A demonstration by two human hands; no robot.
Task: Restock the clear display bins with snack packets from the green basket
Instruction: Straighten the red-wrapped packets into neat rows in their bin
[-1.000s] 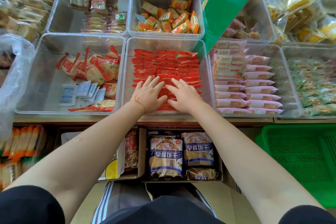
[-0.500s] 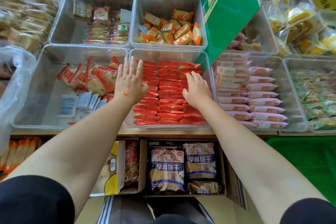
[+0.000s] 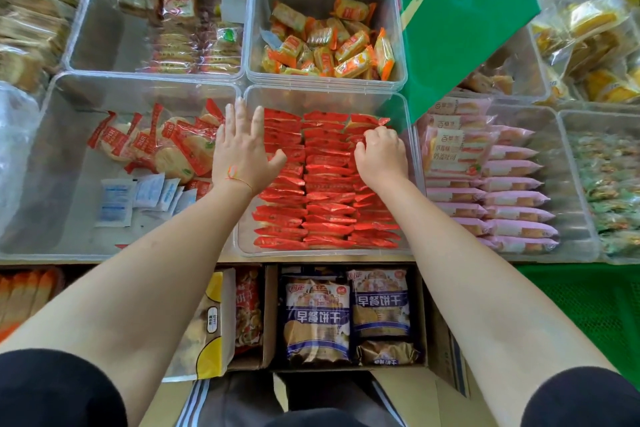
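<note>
Rows of shiny red snack packets (image 3: 329, 180) fill the clear bin (image 3: 322, 95) in three neat columns. Left hand (image 3: 242, 152) lies flat, fingers spread, on them; right hand (image 3: 381, 156) curls its fingers around packets at the far right.

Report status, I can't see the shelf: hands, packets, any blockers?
Left hand flat, open over red packets. Right hand curled on far packets. Bin nearly full. Nothing blocking.
</note>
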